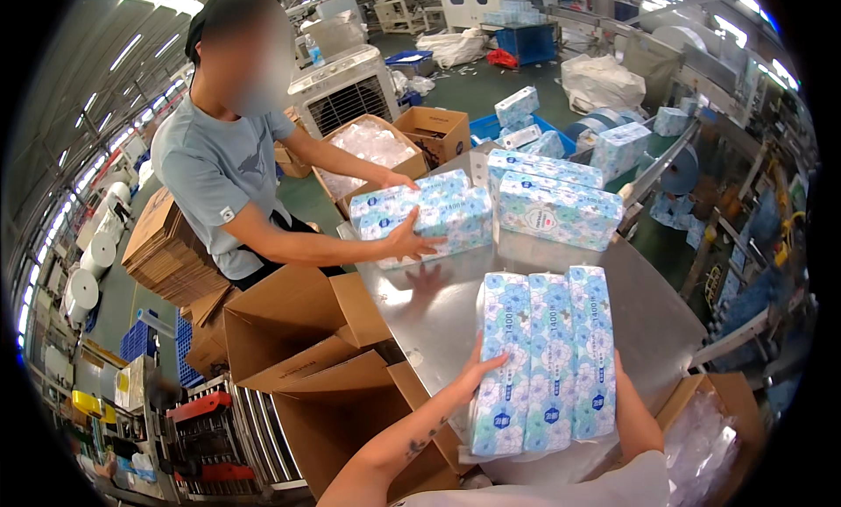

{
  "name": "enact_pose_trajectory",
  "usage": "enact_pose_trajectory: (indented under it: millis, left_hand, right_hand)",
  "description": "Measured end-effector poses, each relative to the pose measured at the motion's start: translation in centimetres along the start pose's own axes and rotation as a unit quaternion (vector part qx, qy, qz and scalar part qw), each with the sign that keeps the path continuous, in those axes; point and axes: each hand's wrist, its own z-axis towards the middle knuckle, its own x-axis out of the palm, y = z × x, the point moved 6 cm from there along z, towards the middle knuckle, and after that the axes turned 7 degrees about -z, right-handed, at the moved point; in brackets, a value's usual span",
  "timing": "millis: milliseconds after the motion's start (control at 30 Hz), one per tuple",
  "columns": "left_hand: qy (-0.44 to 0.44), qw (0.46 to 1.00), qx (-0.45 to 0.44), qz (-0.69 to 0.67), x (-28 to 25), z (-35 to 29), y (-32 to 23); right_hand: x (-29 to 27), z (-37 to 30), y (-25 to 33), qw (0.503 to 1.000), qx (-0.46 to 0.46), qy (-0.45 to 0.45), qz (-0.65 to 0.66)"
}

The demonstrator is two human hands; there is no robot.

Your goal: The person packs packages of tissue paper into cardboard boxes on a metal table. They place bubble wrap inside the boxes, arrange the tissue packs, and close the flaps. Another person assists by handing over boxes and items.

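Three long tissue packs (548, 367), blue and white with a flower print, stand side by side in front of me over the metal table. My left hand (477, 373) presses against the left side of the row, thumb on the near face. On the opposite side, my right hand (624, 386) grips the row, its fingers mostly hidden by the packs. Across the table a co-worker's hands (410, 235) hold similar tissue packs (429, 211). More tissue packs (561, 209) lie at the table's far right.
Open cardboard boxes (285, 327) stand left of the metal table (653, 297), by a roller conveyor (263, 432). Another box (745, 419) with clear plastic is at the lower right. Machinery (701, 270) borders the right; a blue bin (486, 128) with packs stands behind the table.
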Motion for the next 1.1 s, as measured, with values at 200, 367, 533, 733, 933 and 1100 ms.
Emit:
enact_pose_trajectory:
  millis: [200,367,533,733,933,1100]
  left_hand:
    - [0.013,0.943,0.207,0.260,2.4,-16.5,-8.7]
    - [-0.054,0.847,0.340,0.406,6.9,-33.2,-12.1]
    - [-0.200,0.836,0.265,0.438,-1.1,-39.4,-6.7]
    - [-0.347,0.857,0.187,0.333,-9.6,-44.4,-0.9]
    - [-0.561,0.680,0.279,0.381,-15.5,-48.8,0.2]
    - [-0.474,0.582,0.167,0.639,-13.2,-42.4,-2.7]
  right_hand:
    - [13.3,-7.7,1.0,0.970,0.050,0.161,0.177]
    - [22.9,-19.5,-3.2,0.898,0.159,0.357,0.201]
    - [27.7,-28.7,-8.9,0.854,0.237,0.442,0.143]
    - [30.2,-30.2,-8.5,0.854,0.170,0.491,0.013]
    - [36.1,-31.8,-2.9,0.774,-0.292,0.496,-0.263]
    - [39.4,-37.5,-1.1,0.650,-0.472,0.505,-0.316]
